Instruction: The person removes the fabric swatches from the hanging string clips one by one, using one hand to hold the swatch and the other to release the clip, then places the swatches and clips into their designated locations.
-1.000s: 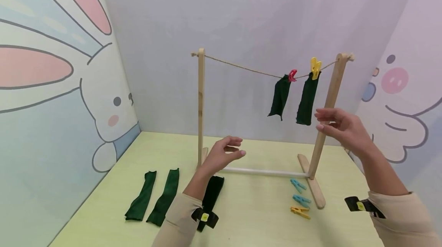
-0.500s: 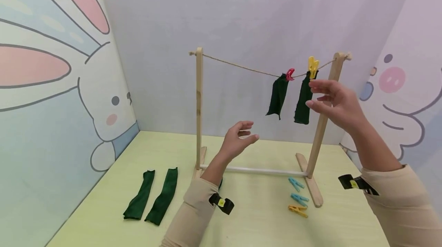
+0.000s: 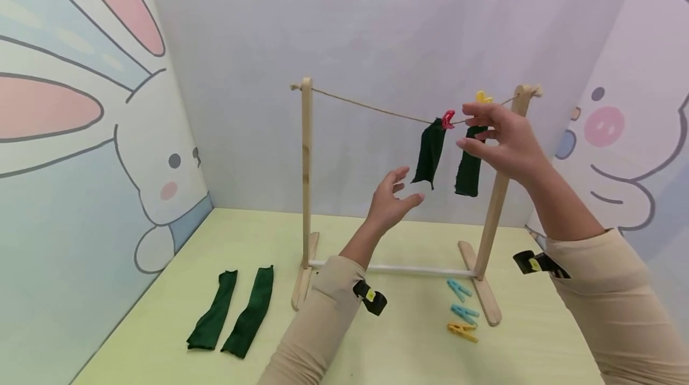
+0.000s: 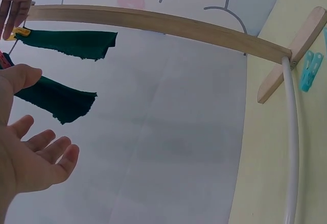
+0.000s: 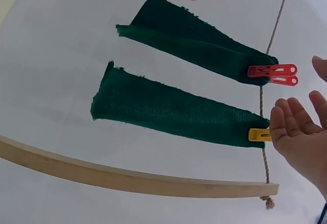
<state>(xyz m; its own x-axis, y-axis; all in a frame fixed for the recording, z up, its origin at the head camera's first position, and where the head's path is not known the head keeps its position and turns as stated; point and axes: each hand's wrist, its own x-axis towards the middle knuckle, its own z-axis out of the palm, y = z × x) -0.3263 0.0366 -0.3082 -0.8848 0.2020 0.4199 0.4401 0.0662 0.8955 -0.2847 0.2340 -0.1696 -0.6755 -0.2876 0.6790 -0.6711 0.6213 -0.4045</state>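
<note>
Two dark green cloth strips hang from a rope (image 3: 371,109). A red clothespin (image 3: 448,119) clips the left hanging strip (image 3: 429,155), and a yellow clothespin (image 5: 258,134) clips the right hanging strip (image 5: 173,112). My right hand (image 3: 506,140), fingers loosely bent and empty, is in front of the right strip, close to the yellow clothespin. My left hand (image 3: 389,202) is lifted just below and left of the left strip, its thumb and fingers spread with nothing between them. In the head view, the right hand hides part of the yellow clothespin and the right strip's top.
Two wooden posts carry the rope, the left post (image 3: 307,176) and the right post (image 3: 497,193), joined low by a white rod (image 3: 414,270). Two green strips (image 3: 250,313) lie flat at left. Two blue clothespins (image 3: 464,313) and a yellow-orange clothespin (image 3: 462,332) lie by the right foot.
Both hands have risen toward the hanging strips: the left moved up and right, the right up and left. My left forearm now covers the third strip lying on the table.
</note>
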